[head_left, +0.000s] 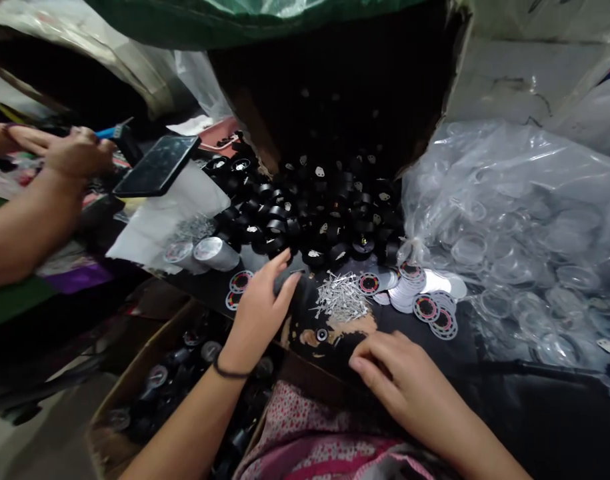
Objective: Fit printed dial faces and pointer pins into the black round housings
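My left hand (263, 301) reaches forward over the dark work surface (465, 340), fingers stretched toward the near edge of a heap of small black round casings (315, 210). It holds nothing that I can see. My right hand (391, 379) rests on the near edge of the surface with fingers curled down, beside a small round piece (322, 334). A small pile of thin silver needles (341, 301) lies between the two hands. Printed round dial discs (427, 300) are spread to the right of the needles.
A clear plastic bag of transparent round lenses (519, 233) fills the right. Another person's hands (77, 152) work at the left near a dark phone (156, 167). A cardboard box of assembled pieces (175, 377) sits below left. A torn carton (335, 87) stands behind the heap.
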The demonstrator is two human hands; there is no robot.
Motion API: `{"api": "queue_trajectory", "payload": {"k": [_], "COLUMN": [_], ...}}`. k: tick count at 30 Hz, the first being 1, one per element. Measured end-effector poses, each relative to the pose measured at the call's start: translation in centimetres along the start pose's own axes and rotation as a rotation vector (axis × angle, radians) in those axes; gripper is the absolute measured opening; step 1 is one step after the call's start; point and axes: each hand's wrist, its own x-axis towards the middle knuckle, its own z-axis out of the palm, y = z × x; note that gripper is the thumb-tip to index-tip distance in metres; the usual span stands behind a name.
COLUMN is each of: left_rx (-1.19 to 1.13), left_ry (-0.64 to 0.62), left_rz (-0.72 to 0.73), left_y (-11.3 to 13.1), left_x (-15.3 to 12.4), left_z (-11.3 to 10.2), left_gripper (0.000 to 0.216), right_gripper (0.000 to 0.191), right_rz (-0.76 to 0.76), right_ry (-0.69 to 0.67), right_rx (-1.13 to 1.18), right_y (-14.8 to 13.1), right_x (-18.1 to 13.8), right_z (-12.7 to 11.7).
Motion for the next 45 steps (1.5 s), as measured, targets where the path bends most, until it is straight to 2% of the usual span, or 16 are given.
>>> {"api": "queue_trajectory", "payload": {"k": [3,9,18,24,28,30,33,36,38,42,44,45], "left_rx": [0.051,0.199,0.393,0.461,0.473,0.452,0.390,0.306,0.242,0.074,-0.141,-0.338], "left_ry": [0.006,-0.056,-0.182,-0.289,-0.212,-0.144,-0.062,-0.057,-0.060,-0.052,-0.138,-0.220], "left_rz": [0.057,0.170,0.343,0.439,0.381,0.328,0.241,0.184,0.144,0.030,-0.043,-0.120], "left_y": [-0.3,-2.3,-4.1,-5.0,-5.1,-5.0,-4.6,-4.1,-3.9,-2.2,-0.3,0.9], "left_x": [3.4,2.7,1.9,4.6,6.8,7.2,7.0,6.7,6.4,4.1,1.6,0.1], "left_z": [1.4,1.7,-1.3,-4.0,-5.7,-5.9,-4.6,-2.8,-2.4,-3.1,-3.0,-2.6], "left_gripper": [0.050,0.012,0.014,0.021,0.020,0.020,0.023,0.026,0.025,0.032,0.035,0.034], "right_gripper": [0.017,0.020,0.026,0.025,0.023,0.022,0.021,0.020,0.020,0.019,0.018,0.027], "right_rz": [0.087,0.137,0.095,0.106,0.103,0.108,0.106,0.087,0.082,0.123,0.155,0.154], "right_ry": [0.055,0.038,-0.004,-0.004,-0.011,-0.014,-0.008,-0.012,-0.017,0.045,0.128,0.172], "right_rx": [0.002,0.049,0.033,0.045,0.030,0.026,0.014,-0.015,-0.028,0.055,0.163,0.212], "right_y": [0.5,1.5,2.1,1.8,1.4,1.3,1.2,1.1,1.0,1.0,1.0,1.1], "right_x": [-1.0,-1.4,-1.1,-1.1,-1.1,-1.2,-1.2,-1.3,-1.5,-1.4,-1.0,-0.8], "right_z": [-0.3,0.3,0.8,1.3,1.4,1.4,1.4,1.4,1.3,0.9,0.7,0.6]}}
